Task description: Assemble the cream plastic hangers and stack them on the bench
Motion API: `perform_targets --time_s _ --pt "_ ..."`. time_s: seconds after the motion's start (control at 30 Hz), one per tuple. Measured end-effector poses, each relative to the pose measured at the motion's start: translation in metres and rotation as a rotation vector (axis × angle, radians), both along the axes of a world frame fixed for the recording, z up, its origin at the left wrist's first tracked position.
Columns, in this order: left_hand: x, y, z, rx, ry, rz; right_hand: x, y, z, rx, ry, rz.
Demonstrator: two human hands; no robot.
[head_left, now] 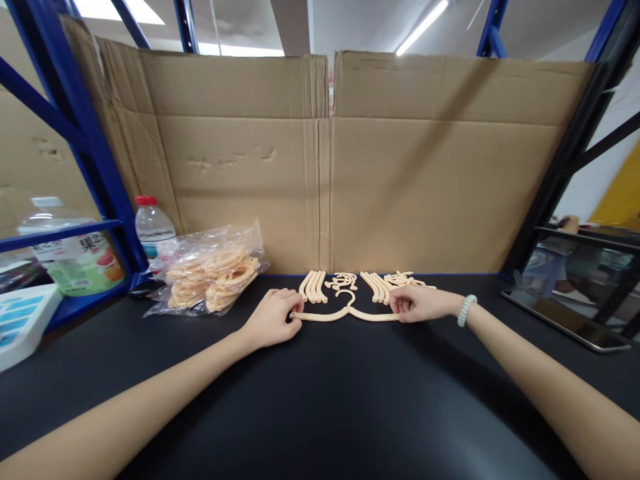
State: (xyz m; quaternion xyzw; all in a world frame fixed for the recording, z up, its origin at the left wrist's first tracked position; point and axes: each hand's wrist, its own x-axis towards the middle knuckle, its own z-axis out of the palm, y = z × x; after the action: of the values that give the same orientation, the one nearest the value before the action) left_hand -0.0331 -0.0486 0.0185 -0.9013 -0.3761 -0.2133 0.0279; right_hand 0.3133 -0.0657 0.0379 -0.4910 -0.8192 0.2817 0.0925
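Observation:
A cream-coloured clothes hanger (325,317) lies on the black table, its hook pointing away from me. My left hand (275,316) pinches the hanger's left end between thumb and fingers. At the opposite end, my right hand (419,303) has its fingers closed round the tip; a pale beaded bracelet is on that wrist. Just behind the hanger are a left row of curved hanger arms (313,287) and a right row of similar arms (375,287). Between these rows sits a small pile of hooks (343,281). More small pieces (400,277) lie partly behind my right hand.
A clear plastic bag (215,270) of cream parts stands at the left, near a red-capped bottle (153,223). Cardboard (425,173) walls the back of the table. A dark flat device (565,321) lies far right; a white tray (27,323) is far left.

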Motion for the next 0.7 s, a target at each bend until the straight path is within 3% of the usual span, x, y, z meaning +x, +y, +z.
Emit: perform_targets --time_s 0.5,0.7 --pt "0.000 -0.001 0.002 -0.013 -0.064 -0.001 0.001 0.000 0.004 0.021 0.006 -0.027" --pt "-0.005 0.012 -0.004 -0.006 -0.172 0.032 0.001 0.001 0.002 0.032 0.001 -0.030"
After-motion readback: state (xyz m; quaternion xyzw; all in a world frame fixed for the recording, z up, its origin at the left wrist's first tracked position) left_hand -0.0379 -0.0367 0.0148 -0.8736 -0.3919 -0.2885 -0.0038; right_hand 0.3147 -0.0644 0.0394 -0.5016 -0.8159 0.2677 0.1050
